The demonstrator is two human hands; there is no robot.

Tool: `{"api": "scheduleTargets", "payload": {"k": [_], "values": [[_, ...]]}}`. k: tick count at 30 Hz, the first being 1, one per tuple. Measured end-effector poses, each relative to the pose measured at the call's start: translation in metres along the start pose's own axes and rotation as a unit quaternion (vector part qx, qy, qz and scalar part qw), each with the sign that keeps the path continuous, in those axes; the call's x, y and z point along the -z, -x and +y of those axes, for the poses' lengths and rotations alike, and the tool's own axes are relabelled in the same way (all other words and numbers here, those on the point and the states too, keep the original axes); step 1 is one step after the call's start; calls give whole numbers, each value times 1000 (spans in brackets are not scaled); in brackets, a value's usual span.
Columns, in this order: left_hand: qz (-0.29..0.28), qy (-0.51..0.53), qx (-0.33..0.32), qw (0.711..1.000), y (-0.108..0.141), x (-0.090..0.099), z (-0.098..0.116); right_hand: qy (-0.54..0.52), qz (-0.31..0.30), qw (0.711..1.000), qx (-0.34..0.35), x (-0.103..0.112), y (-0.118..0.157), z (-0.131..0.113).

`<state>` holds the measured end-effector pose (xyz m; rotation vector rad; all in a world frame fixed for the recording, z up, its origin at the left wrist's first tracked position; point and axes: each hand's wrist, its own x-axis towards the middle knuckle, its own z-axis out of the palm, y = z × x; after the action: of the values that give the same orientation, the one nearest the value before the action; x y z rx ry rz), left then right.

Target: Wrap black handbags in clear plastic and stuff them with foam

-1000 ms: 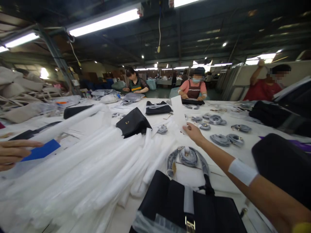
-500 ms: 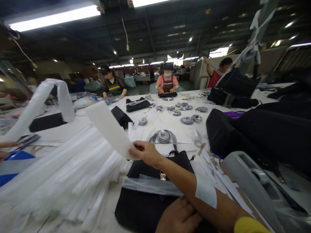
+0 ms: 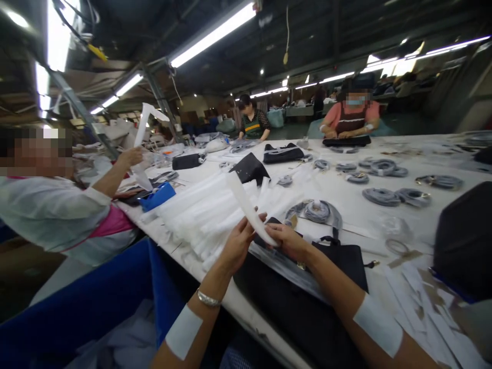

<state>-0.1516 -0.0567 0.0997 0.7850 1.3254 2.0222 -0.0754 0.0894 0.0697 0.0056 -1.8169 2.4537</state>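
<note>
Between both hands a white foam strip (image 3: 243, 197) rises at a slant above the black handbag. My right hand (image 3: 289, 242) pinches its lower end. My left hand (image 3: 240, 243) has its fingers and thumb about the strip a little to the left of that. Under my forearms the black handbag (image 3: 284, 302) lies flat on the table, with a clear plastic wrap (image 3: 286, 269) across it. A grey wrapped strap (image 3: 335, 212) curves from the bag's far end. Left of the bag spreads a heap of white foam strips (image 3: 200, 215).
A blue-lined bin (image 3: 115, 277) stands below the table's left edge. At the left, a co-worker (image 3: 65, 205) holds up a white strip. Two people (image 3: 348, 115) sit across the table. Coiled grey straps (image 3: 380, 197) and paper scraps (image 3: 418, 302) lie to the right.
My view has swung left, bringing the bin and the near co-worker into sight. My left hand has come up from the handbag to the foam strip, which my right hand still holds.
</note>
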Motion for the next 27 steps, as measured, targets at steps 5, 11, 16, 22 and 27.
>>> {"api": "scheduleTargets", "payload": {"k": [5,11,16,22,27], "values": [[52,-22,-63,996,-9,6,-3,120,50,990,60,2,0,5],[144,-177,-73,971,-28,38,-1,606,98,767,188,23,-10,31],[140,-213,-68,965,-36,57,-12,721,69,671,157,23,-15,38],[182,-171,-93,964,-55,40,-25,729,82,643,222,17,-13,19],[133,-183,-20,974,-61,30,-35,723,102,631,263,11,-5,10]]}}
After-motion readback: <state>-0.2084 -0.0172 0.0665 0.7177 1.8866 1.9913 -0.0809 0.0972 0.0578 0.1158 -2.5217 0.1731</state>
